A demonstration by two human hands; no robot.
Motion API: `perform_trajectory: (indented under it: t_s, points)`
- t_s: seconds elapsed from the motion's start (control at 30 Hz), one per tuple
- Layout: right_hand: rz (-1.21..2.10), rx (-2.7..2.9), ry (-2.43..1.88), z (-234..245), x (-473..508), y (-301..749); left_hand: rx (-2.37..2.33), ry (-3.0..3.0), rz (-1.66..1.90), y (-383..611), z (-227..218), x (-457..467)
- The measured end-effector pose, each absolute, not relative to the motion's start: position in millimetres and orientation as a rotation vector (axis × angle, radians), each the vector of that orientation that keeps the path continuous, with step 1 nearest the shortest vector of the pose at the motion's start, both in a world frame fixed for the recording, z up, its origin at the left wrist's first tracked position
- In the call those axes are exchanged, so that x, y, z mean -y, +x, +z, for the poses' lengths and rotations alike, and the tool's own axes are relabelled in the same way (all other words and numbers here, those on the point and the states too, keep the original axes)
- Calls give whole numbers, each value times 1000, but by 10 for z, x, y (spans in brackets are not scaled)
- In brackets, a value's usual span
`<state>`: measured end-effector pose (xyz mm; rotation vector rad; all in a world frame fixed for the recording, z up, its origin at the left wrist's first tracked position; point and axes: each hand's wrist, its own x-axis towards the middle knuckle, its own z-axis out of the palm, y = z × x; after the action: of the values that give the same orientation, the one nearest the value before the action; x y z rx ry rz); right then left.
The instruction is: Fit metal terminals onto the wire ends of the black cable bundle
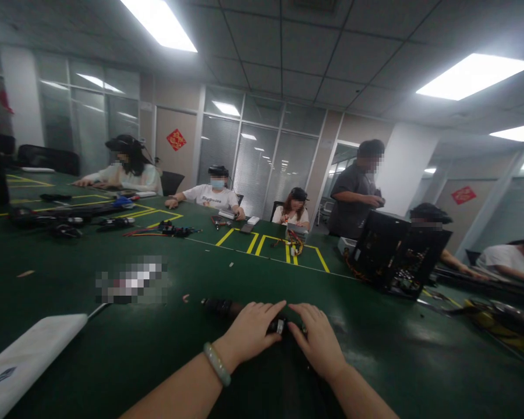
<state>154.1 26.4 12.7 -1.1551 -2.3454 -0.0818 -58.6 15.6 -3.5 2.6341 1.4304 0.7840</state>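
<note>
A long dark tool, shaped like an electric screwdriver [222, 307], lies on the green table in front of me, its narrow tip pointing left. Over its right part curls my left hand [251, 329], fingers on top and thumb below; a black end with a white label shows between them. A pale green bangle is on that wrist. My right hand [321, 340] is just beyond this end, fingers stretched and thumb apart. Something small and dark shows in the gap between its thumb and fingers, too blurred to name. Its fingertips are close to those of my left hand.
A white power strip or similar long white block [35, 358] sits at left, beside a blurred-out item. Dark tools and cables [70, 218] lie farther left. A black computer case [397, 253] stands at right. Several people sit around the table; one person [358, 186] stands.
</note>
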Motion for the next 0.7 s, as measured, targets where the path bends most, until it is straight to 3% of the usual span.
perform_trajectory:
  t_s: [0.2,0.53,0.7]
  points:
    - [-30,2265,-1503,23,-3,1723,-1439,2652,763,-580,-35,-157]
    - [434,2394,-1365,51,-14,1760,-1341,2757,757,-493,-79,-171]
    - [788,2169,-1270,-49,-97,1787,-1356,2781,720,-458,-23,-141]
